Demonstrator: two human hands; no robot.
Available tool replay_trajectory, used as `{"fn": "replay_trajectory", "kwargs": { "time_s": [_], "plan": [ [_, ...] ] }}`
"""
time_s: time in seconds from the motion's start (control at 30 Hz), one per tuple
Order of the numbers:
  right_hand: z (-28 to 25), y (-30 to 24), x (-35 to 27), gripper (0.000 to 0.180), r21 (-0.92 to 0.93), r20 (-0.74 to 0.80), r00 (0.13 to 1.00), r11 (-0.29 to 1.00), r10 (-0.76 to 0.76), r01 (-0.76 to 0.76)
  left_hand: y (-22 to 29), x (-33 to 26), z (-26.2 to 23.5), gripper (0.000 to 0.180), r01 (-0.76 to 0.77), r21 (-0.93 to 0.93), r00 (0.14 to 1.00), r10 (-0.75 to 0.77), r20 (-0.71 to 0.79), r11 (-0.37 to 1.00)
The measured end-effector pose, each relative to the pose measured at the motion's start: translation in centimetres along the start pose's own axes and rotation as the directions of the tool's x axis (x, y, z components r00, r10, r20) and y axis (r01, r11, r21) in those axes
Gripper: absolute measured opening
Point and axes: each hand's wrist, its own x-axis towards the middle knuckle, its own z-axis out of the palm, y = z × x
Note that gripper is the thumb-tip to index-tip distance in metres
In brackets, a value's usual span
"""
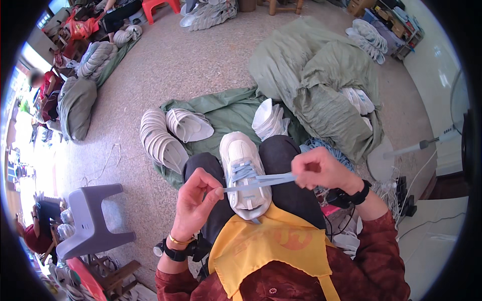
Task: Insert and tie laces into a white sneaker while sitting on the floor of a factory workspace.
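- The white sneaker [244, 170] with pale blue flat lace [261, 181] is rested on the lap.
- The lace ends are pinched by the left hand [197, 200] and the right hand [321, 168], fingers closed.
- The lace is judged soft, light, best held near its ends.

Single head view, looking steeply down, close over lap [281, 150].

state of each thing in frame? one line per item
shoe: upright on the lap, partly laced
lace: pulled taut between both hands
left hand: pinching one lace end
right hand: closed on the other lace end
apron: draped over the lap
stool: tipped on its side
sacks: heaped, slumped
soles: stacked on the green sheet
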Motion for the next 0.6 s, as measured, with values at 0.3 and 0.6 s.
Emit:
{"fn": "replay_trajectory", "kwargs": {
  "time_s": [0.3, 0.6],
  "plan": [
    [-4.3, 5.9, -3.7, 0.044, -0.008, -0.278, 0.961, 1.000, -0.001, -0.001, -5.0, 0.5, 1.8, 0.009, 0.042, 0.159, 0.998, -0.033, -0.058, 0.986],
    [-0.6, 5.7, -0.4, 0.019, -0.836, -0.440, 0.673, 0.545, -0.594, -0.065, -5.4, 0.9, 4.8, 0.014, -0.082, 0.440, 0.991, 0.120, -0.059, 0.894]
  ]
}}
